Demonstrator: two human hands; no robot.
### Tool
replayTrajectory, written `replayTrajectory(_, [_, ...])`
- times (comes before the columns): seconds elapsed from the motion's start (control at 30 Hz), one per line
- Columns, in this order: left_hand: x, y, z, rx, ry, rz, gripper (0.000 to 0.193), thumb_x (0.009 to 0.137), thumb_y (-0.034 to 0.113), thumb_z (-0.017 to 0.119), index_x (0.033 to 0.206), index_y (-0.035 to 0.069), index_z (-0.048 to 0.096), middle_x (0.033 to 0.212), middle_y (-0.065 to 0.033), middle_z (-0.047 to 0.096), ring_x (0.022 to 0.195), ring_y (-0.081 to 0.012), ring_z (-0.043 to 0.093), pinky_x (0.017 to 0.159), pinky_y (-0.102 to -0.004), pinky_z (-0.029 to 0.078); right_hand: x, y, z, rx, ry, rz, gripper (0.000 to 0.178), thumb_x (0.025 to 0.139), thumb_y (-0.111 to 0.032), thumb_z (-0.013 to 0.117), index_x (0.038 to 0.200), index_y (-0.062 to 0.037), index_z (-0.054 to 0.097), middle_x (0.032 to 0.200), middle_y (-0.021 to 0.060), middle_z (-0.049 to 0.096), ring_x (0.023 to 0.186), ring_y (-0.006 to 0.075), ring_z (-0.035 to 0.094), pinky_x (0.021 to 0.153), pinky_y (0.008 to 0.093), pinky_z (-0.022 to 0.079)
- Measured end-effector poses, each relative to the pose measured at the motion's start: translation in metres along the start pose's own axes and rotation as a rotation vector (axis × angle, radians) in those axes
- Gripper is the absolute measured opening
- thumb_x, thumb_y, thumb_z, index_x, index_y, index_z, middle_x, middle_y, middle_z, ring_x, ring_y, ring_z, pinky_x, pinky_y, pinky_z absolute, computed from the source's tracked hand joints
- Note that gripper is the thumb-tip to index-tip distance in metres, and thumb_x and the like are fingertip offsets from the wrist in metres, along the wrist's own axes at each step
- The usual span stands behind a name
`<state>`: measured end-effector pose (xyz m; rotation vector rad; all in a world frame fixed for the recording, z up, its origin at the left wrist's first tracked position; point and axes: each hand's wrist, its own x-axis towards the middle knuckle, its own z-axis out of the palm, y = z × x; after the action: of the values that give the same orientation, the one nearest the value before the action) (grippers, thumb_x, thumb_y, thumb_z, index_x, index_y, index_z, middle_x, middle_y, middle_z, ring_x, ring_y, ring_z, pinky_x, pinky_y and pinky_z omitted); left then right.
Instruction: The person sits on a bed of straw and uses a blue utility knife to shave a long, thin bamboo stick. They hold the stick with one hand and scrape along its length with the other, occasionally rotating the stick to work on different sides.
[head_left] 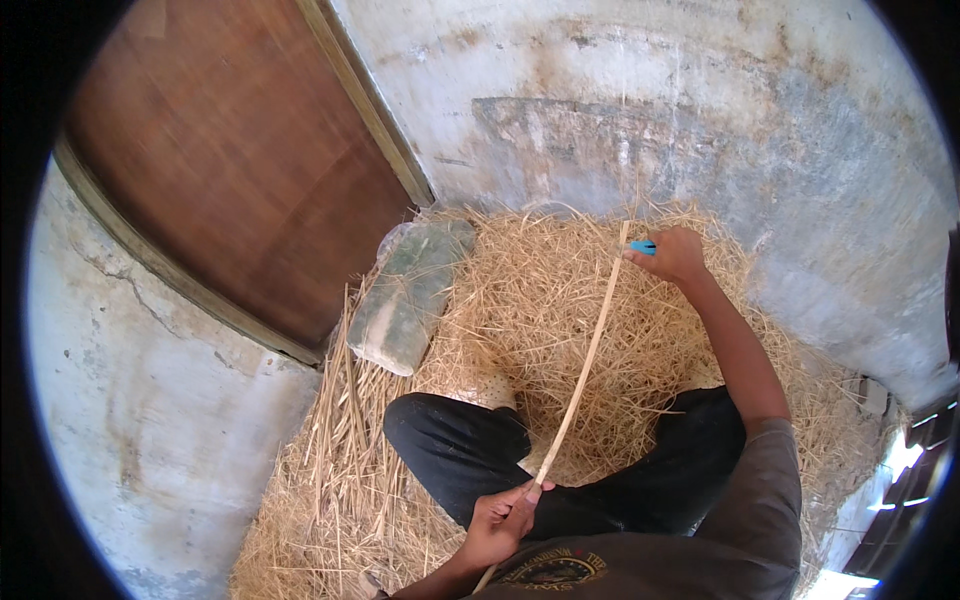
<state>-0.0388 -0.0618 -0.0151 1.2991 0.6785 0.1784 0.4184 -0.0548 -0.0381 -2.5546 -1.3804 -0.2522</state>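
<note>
A long, thin, pale bamboo-like strip [583, 375] runs from my lap up and away, bending slightly along its length. My left hand [499, 523] is closed round its near part, just in front of my shirt, and its tail passes back below the hand. Out at arm's length, my right hand [674, 255] is closed on a small blue tool [643, 247] beside the strip's far end. The blade or working edge of this tool cannot be made out, and most of its body is hidden in the fingers. The tool's tip lies against or very near the strip.
Loose straw-like shavings [560, 290] heap between my crossed legs [460, 440] and the stained wall [700, 120]. A grey-green padded bundle [405, 295] lies at the left, near a brown door panel [230, 170]. Several cut strips [350, 450] lie beside my left knee.
</note>
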Motion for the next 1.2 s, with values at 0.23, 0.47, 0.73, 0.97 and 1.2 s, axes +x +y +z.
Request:
replayTrajectory(0.23, [-0.029,-0.004,0.002,0.012,-0.089,-0.089,0.027,0.099,0.019,0.047,0.114,0.002,0.062,0.057,0.0097,0.036,0.049,0.0004,0.030,0.045,-0.0186,0.024,0.016,0.104,0.042,0.174,0.103,0.635,0.083,0.079,-0.080,0.036,0.066,-0.0025,0.062,0.059,0.0117,0.056,0.055,0.0232,0.057,0.053,0.0420,0.047])
replayTrajectory(0.47, [0.017,0.014,-0.022,0.183,0.248,0.019,0.028,0.098,0.017,0.050,0.118,0.001,0.060,0.055,0.0095,0.035,0.047,0.0011,0.030,0.042,-0.0182,0.023,-0.010,0.044,0.008,0.268,-0.109,0.514,0.083,0.079,-0.080,0.034,0.051,-0.0041,0.053,0.049,0.0089,0.049,0.046,0.0217,0.049,0.048,0.0405,0.043])
replayTrajectory(0.73, [0.059,0.050,-0.005,0.044,0.202,0.183,0.027,0.097,0.011,0.049,0.119,0.000,0.059,0.058,0.0094,0.038,0.048,0.0016,0.030,0.043,-0.0171,0.023,-0.105,-0.137,-0.045,0.386,-0.096,-0.405,0.070,0.066,-0.077,0.058,0.054,-0.0085,0.059,0.044,0.0072,0.049,0.039,0.0247,0.052,0.040,0.0366,0.040])
replayTrajectory(0.97, [0.050,0.060,0.005,0.043,0.175,0.220,0.027,0.097,0.013,0.050,0.119,0.000,0.059,0.063,0.0087,0.041,0.051,0.0017,0.031,0.045,-0.0172,0.023,-0.095,-0.137,-0.033,0.353,0.231,-0.521,0.072,0.064,-0.080,0.056,0.047,-0.0093,0.055,0.040,0.0061,0.047,0.034,0.0233,0.050,0.037,0.0345,0.039])
replayTrajectory(1.2, [0.059,0.058,-0.003,-0.007,0.161,0.274,0.028,0.097,0.012,0.051,0.120,0.000,0.059,0.062,0.0089,0.041,0.051,0.0017,0.031,0.045,-0.0172,0.023,-0.097,-0.144,-0.043,0.344,0.148,-0.479,0.070,0.063,-0.077,0.060,0.047,-0.0094,0.054,0.040,0.0058,0.047,0.035,0.0239,0.051,0.037,0.0353,0.039])
